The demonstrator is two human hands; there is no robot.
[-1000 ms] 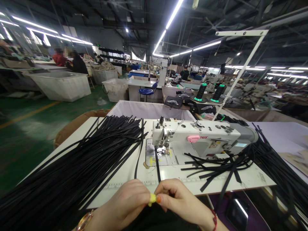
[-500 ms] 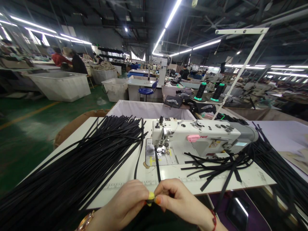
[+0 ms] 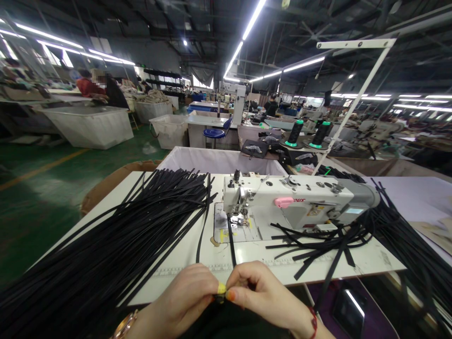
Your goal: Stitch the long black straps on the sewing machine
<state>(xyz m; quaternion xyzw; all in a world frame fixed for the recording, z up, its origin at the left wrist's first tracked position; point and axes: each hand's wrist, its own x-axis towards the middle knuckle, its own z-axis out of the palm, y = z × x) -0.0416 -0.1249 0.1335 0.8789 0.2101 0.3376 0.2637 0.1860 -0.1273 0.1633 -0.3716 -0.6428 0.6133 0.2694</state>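
Observation:
A narrow black strap (image 3: 231, 245) runs from under the presser foot of the white sewing machine (image 3: 300, 197) down towards my hands. My left hand (image 3: 189, 294) is closed in a pinch at the strap's near end, and something yellow (image 3: 221, 287) shows at its fingertips, perhaps a finger wrap. Opposite it, my right hand (image 3: 261, 292) pinches the same end between thumb and forefinger. The fingertips of both hands almost meet, just off the table's front edge. The fingers hide the exact end of the strap.
A large heap of black straps (image 3: 151, 226) covers the table's left side. More cut straps (image 3: 318, 245) lie right of the needle. Two black thread cones (image 3: 294, 133) stand behind the machine. A ruler strip (image 3: 176, 270) follows the front edge. A dark tablet-like object (image 3: 348, 313) lies below, right.
Both hands stay almost in place, with only a slight shift of the fingertips at the strap's end. The strap and machine look the same.

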